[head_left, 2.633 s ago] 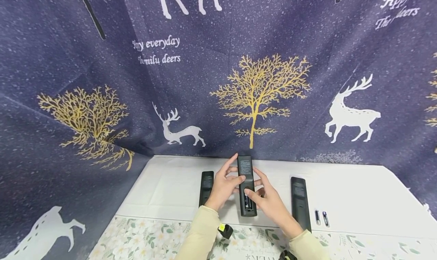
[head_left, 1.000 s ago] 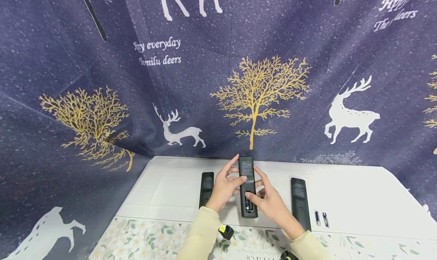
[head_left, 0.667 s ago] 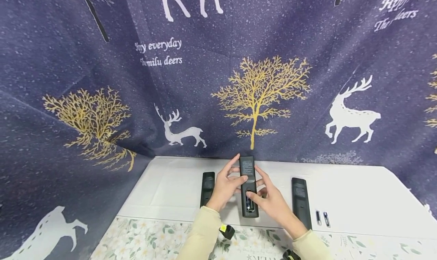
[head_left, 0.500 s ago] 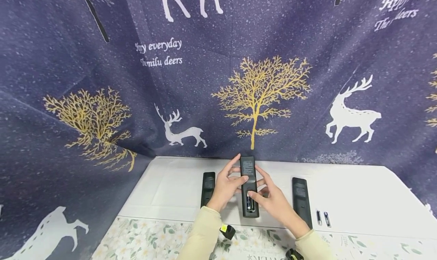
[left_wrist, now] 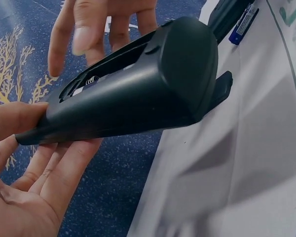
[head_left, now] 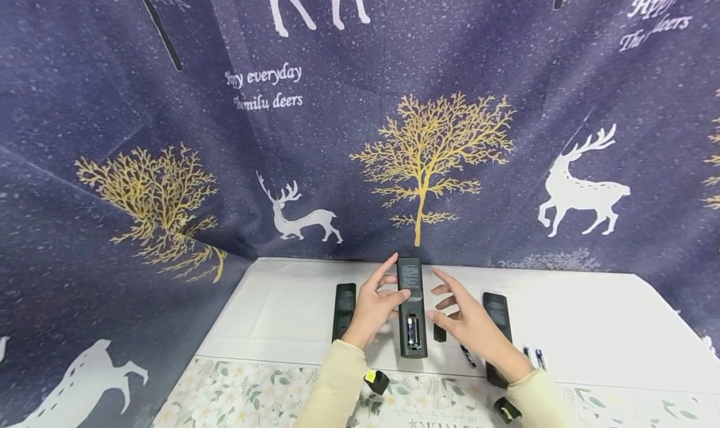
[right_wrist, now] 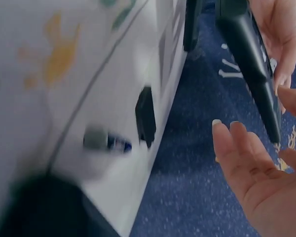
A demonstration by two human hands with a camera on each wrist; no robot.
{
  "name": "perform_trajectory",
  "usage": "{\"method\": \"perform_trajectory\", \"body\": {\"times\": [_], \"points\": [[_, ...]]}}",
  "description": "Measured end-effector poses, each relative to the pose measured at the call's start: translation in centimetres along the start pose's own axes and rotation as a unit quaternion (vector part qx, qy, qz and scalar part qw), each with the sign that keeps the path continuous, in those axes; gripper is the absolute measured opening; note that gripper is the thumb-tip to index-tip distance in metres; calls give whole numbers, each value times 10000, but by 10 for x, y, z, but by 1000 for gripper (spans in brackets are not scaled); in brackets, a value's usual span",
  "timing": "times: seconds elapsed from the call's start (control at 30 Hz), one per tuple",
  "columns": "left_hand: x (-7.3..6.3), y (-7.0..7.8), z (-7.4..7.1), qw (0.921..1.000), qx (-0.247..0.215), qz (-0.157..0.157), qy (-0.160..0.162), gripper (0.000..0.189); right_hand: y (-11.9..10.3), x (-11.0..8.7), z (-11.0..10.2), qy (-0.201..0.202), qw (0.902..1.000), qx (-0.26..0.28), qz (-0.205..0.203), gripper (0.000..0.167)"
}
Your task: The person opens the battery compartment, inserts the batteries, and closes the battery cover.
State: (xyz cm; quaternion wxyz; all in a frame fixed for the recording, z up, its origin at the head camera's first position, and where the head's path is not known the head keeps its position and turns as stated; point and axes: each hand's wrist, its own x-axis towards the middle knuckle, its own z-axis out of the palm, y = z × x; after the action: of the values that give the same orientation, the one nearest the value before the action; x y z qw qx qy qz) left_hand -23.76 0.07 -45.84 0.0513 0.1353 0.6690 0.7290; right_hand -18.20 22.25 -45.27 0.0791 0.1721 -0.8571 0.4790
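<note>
A black remote control (head_left: 410, 306) is raised above the white table, back side up, its battery compartment uncovered. One battery (head_left: 411, 332) shows in the left part of the slot; a contact spring shows in the left wrist view. My left hand (head_left: 371, 309) grips the remote from its left side, thumb across the back and fingers beneath. Just right of the remote, my right hand (head_left: 472, 325) is apart from it, fingers spread and loosely bent, holding nothing. Below that hand lie a small black battery cover (right_wrist: 145, 116) and a loose battery (head_left: 468, 356).
A second black remote (head_left: 344, 306) lies left of my left hand. Another remote (head_left: 496, 312) lies at the right, partly behind my right wrist. Beyond it are two batteries (head_left: 540, 359). A dark blue curtain (head_left: 337, 134) hangs behind the white table (head_left: 590, 315).
My right hand has let go of the remote and moved right, its thumb off the compartment. The battery cover and a loose battery have come into sight below it. My left hand keeps its grip.
</note>
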Motion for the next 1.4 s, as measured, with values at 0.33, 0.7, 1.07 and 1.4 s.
{"method": "perform_trajectory", "body": {"times": [0.33, 0.7, 1.07, 1.4], "points": [[0, 1, 1, 10000, -16, 47, 34, 76, 9, -5, -25, -424, 9922, -1085, -441, 73], [1, 0, 1, 9999, -106, 12, 37, 77, 19, -12, -41, -1061, 9800, -1476, -807, 52], [1, 1, 1, 9999, -108, -2, 59, 77, 30, -17, -56, -1894, 9643, -1691, -752, 48], [0, 1, 0, 9999, -147, -7, 71, 78, 39, -21, -55, -2374, 9558, -1672, -458, 54]]}}
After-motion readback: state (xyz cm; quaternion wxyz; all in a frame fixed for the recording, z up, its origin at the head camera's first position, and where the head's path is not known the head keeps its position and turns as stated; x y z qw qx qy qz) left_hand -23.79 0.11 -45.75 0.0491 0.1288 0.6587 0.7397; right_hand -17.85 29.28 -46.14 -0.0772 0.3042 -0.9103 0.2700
